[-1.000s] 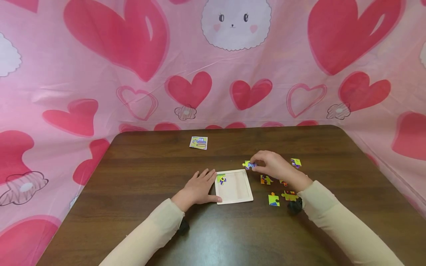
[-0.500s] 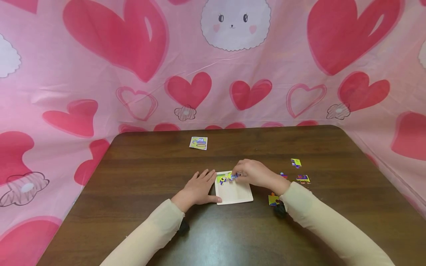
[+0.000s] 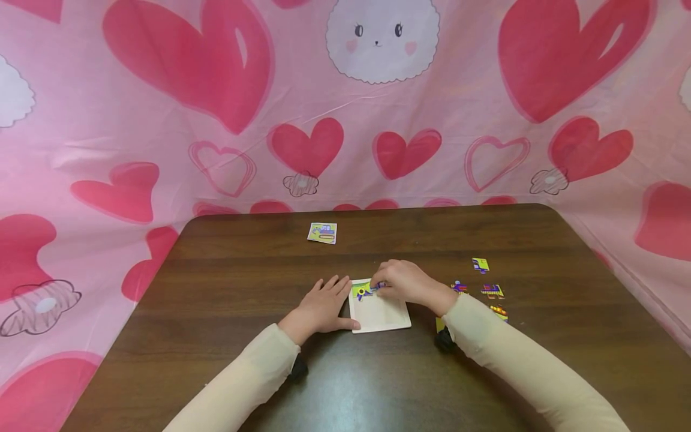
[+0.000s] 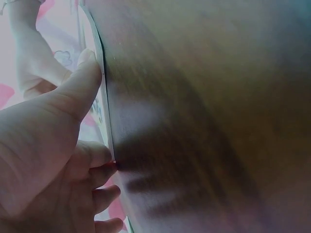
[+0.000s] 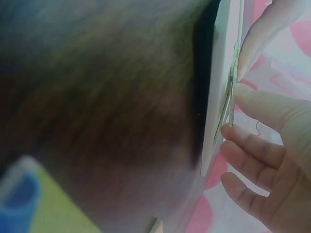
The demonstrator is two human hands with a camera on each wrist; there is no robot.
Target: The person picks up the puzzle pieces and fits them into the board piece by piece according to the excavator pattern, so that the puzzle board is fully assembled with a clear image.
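Note:
A white square puzzle tray [image 3: 384, 318] lies on the dark wooden table [image 3: 243, 288]. One green piece [image 3: 357, 291] sits in the tray's top left corner. My right hand [image 3: 384, 284] pinches a blue and yellow puzzle piece [image 3: 372, 290] and holds it down beside that green piece. In the right wrist view the fingers [image 5: 262, 109] hold the thin piece [image 5: 230, 94] against the tray [image 5: 218, 68]. My left hand [image 3: 330, 298] lies flat on the table at the tray's left side. Its thumb [image 4: 80, 85] presses on the tray's edge [image 4: 103, 102].
Several loose puzzle pieces lie right of the tray, among them a yellow-green one [image 3: 480, 264] and others [image 3: 492, 291] near my right sleeve. A small picture card [image 3: 322, 232] lies at the table's far side. A pink heart-print cloth [image 3: 345, 108] hangs behind the table.
My right hand carried the puzzle piece leftward from beyond the tray's right corner onto the tray's top left, beside the green piece. The left hand stayed put.

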